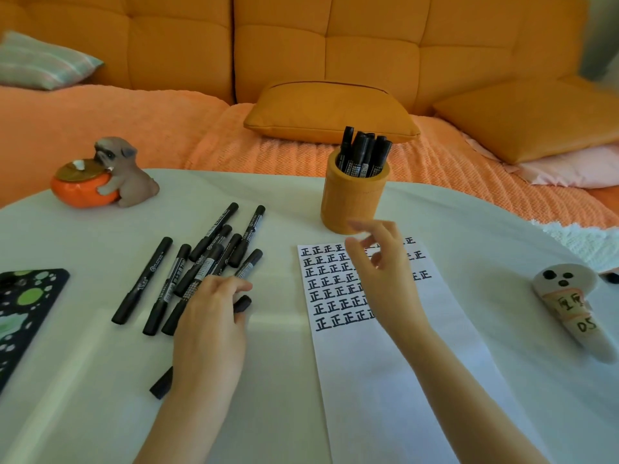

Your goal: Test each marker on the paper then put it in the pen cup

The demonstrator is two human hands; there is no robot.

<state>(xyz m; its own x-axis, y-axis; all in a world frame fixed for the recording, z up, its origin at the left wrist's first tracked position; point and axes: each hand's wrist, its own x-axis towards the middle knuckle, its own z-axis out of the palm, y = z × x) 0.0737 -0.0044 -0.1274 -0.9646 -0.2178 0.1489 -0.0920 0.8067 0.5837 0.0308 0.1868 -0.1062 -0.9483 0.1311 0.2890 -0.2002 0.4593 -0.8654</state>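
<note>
Several black markers (201, 259) lie in a loose pile on the white table, left of centre. My left hand (207, 326) rests at the pile's near edge, fingers curled around one black marker (243, 303); its other end pokes out under my wrist. A white paper (385, 380) with rows of black written characters lies to the right. My right hand (385, 272) hovers over the paper's top, fingers spread and holding nothing, just in front of the orange pen cup (348, 202). Several markers stand in the cup (365, 152).
A dog figurine hugging an orange pot (104, 182) stands at the back left. A black patterned case (20, 313) lies at the left edge. A grey ghost-faced object (569, 306) lies at the right. Behind the table is an orange sofa with a cushion (328, 108).
</note>
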